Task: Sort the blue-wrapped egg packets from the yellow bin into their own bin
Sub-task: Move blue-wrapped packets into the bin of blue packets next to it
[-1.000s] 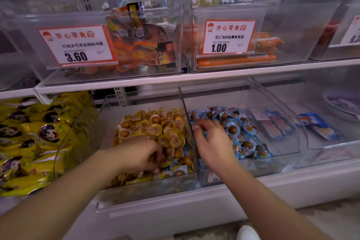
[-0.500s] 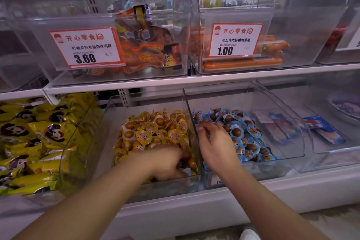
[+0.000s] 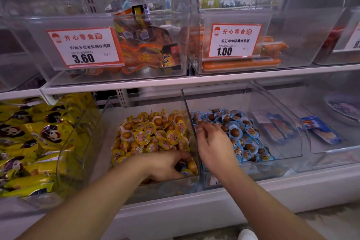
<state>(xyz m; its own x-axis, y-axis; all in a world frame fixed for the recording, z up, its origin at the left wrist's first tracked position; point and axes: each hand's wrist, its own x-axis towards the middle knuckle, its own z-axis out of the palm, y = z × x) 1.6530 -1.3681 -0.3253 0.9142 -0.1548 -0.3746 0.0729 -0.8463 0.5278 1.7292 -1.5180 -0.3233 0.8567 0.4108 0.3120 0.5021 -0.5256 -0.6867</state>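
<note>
- While digging at the 5 o'clock corner of the yellow bin (image 3: 85, 142), left hand (image 3: 165, 165) lay curled down among the yellow packets (image 3: 153, 134), fingertips buried; whether anything was actually gripped, cannot tell.
- Glimpsed a sliver of blue just under that hand, at the bin's front right corner; probably a stray blue packet (image 3: 185, 171), though too hidden to be sure.
- Right hand (image 3: 214, 146) reached over the clear divider into the blue bin (image 3: 288, 142), fingers bent and lightly pinched at the 9 o'clock edge of the blue pile (image 3: 239, 132); looked to be gripping or setting down a packet there, but the packet itself was covered by the fingers.
- Blue pile sat at 3 o'clock of the yellow pile, the two bins touching side by side on the lower shelf.
- Step in hand, as judged: mid-sort, hunting out blues mixed low in the yellow bin while dropping one next door.
- Next move would call for: pinching the stray blue cleanly without dragging yellow packets along, lifting over the divider toward 3 o'clock, letting go onto the blue pile.
- Risk: slippery small packets, easily scooped up in twos of mixed colour.
- Elsewhere: yellow panda bags (image 3: 29, 138) at 9 o'clock, price tags (image 3: 83, 46) on the shelf above.
</note>
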